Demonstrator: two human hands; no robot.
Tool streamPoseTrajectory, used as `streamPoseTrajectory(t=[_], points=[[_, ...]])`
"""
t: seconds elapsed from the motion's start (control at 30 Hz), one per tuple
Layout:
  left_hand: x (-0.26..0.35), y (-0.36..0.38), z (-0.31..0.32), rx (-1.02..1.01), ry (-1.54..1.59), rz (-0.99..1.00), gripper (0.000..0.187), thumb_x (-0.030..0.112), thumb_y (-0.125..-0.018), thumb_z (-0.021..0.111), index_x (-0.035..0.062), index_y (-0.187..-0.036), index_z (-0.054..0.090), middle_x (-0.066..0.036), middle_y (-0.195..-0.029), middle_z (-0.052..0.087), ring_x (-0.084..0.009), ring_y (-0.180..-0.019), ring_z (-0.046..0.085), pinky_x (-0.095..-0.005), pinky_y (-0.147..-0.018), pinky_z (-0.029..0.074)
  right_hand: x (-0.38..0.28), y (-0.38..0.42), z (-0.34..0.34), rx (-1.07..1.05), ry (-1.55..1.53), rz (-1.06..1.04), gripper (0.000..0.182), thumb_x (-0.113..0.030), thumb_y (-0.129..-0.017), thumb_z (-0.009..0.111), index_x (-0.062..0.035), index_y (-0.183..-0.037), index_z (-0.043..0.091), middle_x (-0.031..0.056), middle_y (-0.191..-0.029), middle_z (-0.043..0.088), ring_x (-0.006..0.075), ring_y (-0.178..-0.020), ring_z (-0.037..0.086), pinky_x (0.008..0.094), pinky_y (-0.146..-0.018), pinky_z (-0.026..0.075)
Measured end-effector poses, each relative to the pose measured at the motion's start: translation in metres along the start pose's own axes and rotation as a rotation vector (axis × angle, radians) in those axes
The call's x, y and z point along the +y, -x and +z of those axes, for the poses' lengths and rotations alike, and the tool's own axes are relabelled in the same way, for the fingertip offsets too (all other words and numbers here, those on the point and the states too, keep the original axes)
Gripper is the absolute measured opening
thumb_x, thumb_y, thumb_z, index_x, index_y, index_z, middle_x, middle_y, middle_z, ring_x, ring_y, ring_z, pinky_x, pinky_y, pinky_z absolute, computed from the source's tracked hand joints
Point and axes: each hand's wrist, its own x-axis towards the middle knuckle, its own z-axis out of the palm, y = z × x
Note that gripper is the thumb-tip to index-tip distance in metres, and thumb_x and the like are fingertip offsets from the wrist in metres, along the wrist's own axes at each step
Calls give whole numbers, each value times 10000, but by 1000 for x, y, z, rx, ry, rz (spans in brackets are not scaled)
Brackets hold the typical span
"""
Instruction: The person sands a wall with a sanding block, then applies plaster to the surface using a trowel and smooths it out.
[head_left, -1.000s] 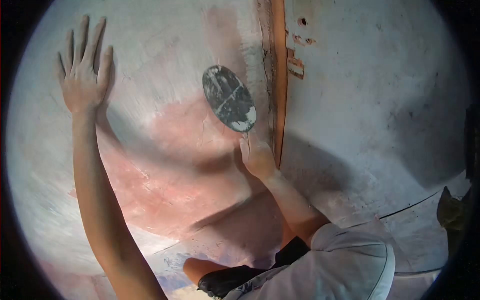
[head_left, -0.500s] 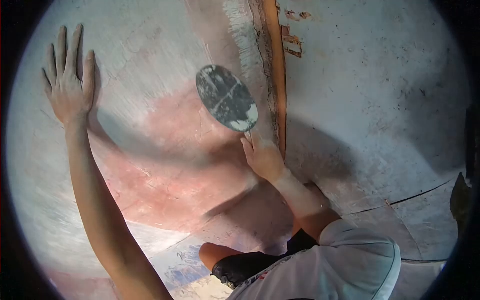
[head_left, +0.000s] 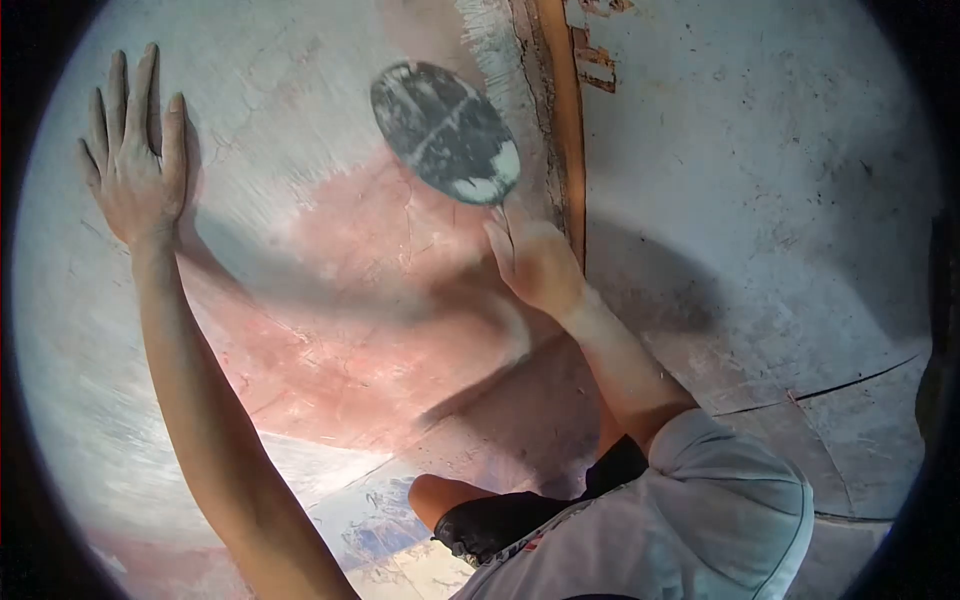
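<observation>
Fingers spread, my left hand [head_left: 143, 185] lies flat against the pale grey and pink surface [head_left: 300, 90] at the upper left and holds nothing. My right hand [head_left: 540, 262], near the middle, is closed on the thin handle of an oval tool [head_left: 445, 130]. The oval face is dark with whitish smears and points up and left from the hand. It lies over the surface near a rough seam; whether it touches the surface is unclear. The fingers wrapped round the handle are partly hidden.
An orange-brown strip [head_left: 567, 110] runs down the seam, with chipped patches [head_left: 596, 68] beside it. A grey surface [head_left: 740, 150] spreads to the right, with a dark curved crack [head_left: 850, 385] lower down. Shadows fall across both surfaces. My clothed body fills the bottom.
My right hand has moved up with the oval tool, which now sits higher and slightly left. My left hand stays flat in nearly the same place.
</observation>
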Motion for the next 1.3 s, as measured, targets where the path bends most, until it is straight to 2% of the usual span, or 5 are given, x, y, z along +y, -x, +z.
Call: streamPoseTrajectory(t=[0.13,0.27,0.4,0.83,1.3], points=[[2,-1,-3,-10,12,6,585,640,-1121,370,502,-1689,349,110,-1802,289,-254,-1665,266,-579,-1354,161,-6,9,4,-134,-79,120,243,-185,-1081,624,8,-1228,615,288,-956,730,500,-853,704,594,-719,543],[-2,-2,-2,-34,-11,-16,587,647,-1094,419,510,-1664,400,121,-1781,343,-280,-1642,324,-614,-1315,227,-10,17,-2,109,-41,-42,245,-200,-1084,628,7,-1211,604,283,-933,731,499,-845,711,589,-713,549],[-1,-1,-1,-4,11,1,594,656,-1090,420,515,-1667,390,122,-1782,341,-280,-1640,328,-615,-1317,222,-5,-10,-9,-145,-7,100,275,-224,-1086,628,8,-1227,589,287,-909,720,498,-805,697,589,-693,532],[0,0,1,0,30,-9,595,667,-1093,409,521,-1669,379,117,-1788,327,-264,-1649,313,-600,-1333,193,-9,-15,-9,32,80,8,326,-262,-1088,639,15,-1258,609,266,-737,666,478,-680,673,576,-629,520],[-3,2,1,6,20,0,593,680,-1100,390,506,-1667,394,107,-1786,334,-280,-1647,314,-589,-1337,185,-5,10,-10,-84,76,62,289,-235,-1079,648,10,-1224,597,261,-835,716,484,-739,698,585,-657,545]])
